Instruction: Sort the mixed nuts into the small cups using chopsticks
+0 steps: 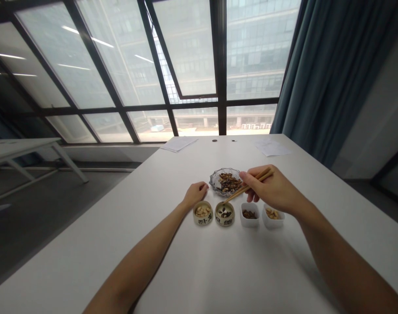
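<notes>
My right hand (267, 187) grips a pair of wooden chopsticks (240, 190), slanting down to the left. Their tips are at the back rim of a round tan dish (224, 221) with dark markings, which holds several dark seeds. I cannot tell whether the tips pinch anything. My left hand (196, 193) rests on the table with curled fingers, just left of a clear glass bowl (215, 179). Brown and dark pieces (230, 182) fill the bowl. Nearer me, below the left hand, a second round dish (203, 221) contains pale, nut-like pieces (203, 211).
Right of the round dishes stand a white square tub (250, 223) of dark brown pieces and another white tub (273, 223) of pale tan pieces. Papers (179, 143) lie at the far left of the white table (199, 270), more papers (273, 147) at the far right.
</notes>
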